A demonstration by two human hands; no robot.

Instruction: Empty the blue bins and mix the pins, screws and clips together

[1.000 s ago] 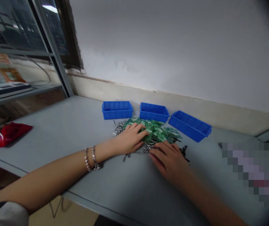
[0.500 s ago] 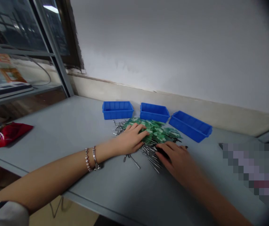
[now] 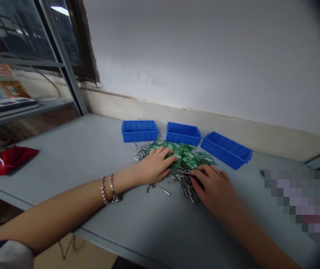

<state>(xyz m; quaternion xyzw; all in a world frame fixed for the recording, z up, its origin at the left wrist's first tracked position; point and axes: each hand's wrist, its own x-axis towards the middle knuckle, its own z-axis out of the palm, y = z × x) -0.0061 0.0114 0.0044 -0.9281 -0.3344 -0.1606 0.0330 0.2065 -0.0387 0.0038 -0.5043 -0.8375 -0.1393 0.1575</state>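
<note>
A mixed heap lies on the grey table (image 3: 78, 157): small green circuit boards (image 3: 189, 155), silver metal pins (image 3: 182, 181) and some black parts under my right hand. My left hand (image 3: 155, 166), with two bracelets on the wrist, lies flat on the left side of the heap, fingers stretched over the green boards. My right hand (image 3: 214, 185) rests palm down on the heap's right front side, fingers spread over pins and black parts. Neither hand grips anything that I can see.
Three blue bins stand in a row behind the heap: left (image 3: 139, 130), middle (image 3: 182, 133), right (image 3: 226, 149). A red packet (image 3: 10, 158) lies near the table's left edge. A shelf with a window stands at the left. The wall runs behind the bins.
My right hand has slid to the right and slightly away from me, dragging pins out of the heap toward the front. My left hand has stayed in place.
</note>
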